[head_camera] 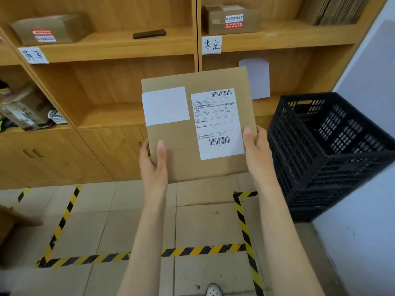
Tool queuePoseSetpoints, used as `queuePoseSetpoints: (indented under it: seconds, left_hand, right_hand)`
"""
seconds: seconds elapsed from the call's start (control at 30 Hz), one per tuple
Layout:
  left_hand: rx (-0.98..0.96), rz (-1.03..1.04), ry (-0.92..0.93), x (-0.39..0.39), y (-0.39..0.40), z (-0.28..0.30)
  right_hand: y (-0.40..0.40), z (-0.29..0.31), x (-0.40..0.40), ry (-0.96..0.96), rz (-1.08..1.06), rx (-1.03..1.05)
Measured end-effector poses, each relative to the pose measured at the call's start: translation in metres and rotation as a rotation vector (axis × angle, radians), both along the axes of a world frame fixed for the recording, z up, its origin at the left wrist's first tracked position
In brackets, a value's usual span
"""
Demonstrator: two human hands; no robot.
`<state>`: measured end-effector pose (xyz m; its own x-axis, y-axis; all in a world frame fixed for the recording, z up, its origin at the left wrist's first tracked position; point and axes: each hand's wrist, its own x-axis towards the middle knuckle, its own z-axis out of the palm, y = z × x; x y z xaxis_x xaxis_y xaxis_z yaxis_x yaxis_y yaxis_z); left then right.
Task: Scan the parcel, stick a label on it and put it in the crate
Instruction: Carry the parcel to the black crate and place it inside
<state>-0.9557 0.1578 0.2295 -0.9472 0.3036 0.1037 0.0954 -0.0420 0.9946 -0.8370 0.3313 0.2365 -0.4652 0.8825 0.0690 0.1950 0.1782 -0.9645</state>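
Shelving of pale orange wood [119, 50] fills the background, its smooth boards carrying two taped cardboard boxes, one at upper left [51, 28] and one at upper right [232, 19], with a flat dark bar [149, 33] between them. Handwritten paper tags [33, 54] hang from the shelf edges. Below, the left hand [152, 165] clamps the parcel's lower left corner, thumb flat on the front and fingers behind. The parcel [186, 167], a flat rectangular cardboard mailer, is held upright in the air before the shelves, above beige floor tiles crossed by yellow-and-black striped tape [192, 251]. Its matte brown face bears a pale, faintly printed label [165, 106] and, beside it, a white shipping label with barcodes [217, 122]. The right hand [257, 150] grips the lower right edge in the same way. Just beside it stands the crate [329, 154], black plastic with slotted lattice walls.
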Motion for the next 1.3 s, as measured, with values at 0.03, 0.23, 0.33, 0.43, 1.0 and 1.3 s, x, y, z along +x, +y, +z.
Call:
queuePoseSetpoints:
  seconds: [0.03,0.23,0.33,0.43,1.0,1.3]
  left_hand:
    - [0.007,-0.009,-0.004,-0.005,0.011,0.001]
    - [-0.006,-0.083,0.012,-0.035,0.079,-0.004]
    - [-0.004,-0.110,0.003,-0.054,0.111,-0.009]
    - [-0.013,-0.152,-0.028,-0.077,0.148,-0.015]
    - [-0.088,-0.460,-0.003,-0.223,0.404,-0.006]
    - [-0.158,-0.770,-0.007,-0.212,0.524,-0.021]
  right_hand:
    - [0.010,-0.001,-0.004,-0.004,-0.002,-0.011]
    - [0.070,-0.003,-0.021,0.012,-0.063,-0.021]
    - [0.095,-0.008,-0.030,-0.003,-0.086,-0.034]
    - [0.123,-0.010,-0.044,-0.027,-0.130,-0.039]
    - [0.311,0.010,-0.142,0.068,-0.447,-0.041]
    - [0.364,-0.004,-0.111,0.042,-0.697,-0.117]
